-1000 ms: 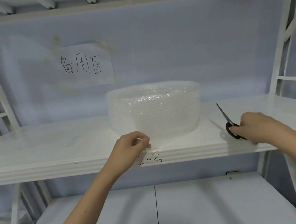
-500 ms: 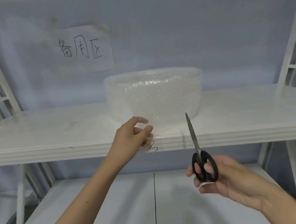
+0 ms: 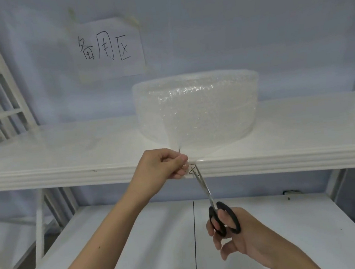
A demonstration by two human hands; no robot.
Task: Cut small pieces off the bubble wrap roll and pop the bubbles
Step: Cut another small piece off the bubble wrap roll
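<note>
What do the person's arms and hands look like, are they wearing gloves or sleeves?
No gloves or sleeves show. The left hand and right hand are bare, and both forearms are bare as far as the frame shows. No rings, watch or bracelets are visible.

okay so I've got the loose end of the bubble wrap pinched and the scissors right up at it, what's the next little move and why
Probably close the scissors on the sheet. Your left hand pinches the loose end pulled off the bubble wrap roll past the shelf edge, and the blade tips in your right hand sit right beside that pinch.

The clear bubble wrap roll (image 3: 197,106) sits flat on the shelf (image 3: 66,158), its loose end pulled forward.
</note>
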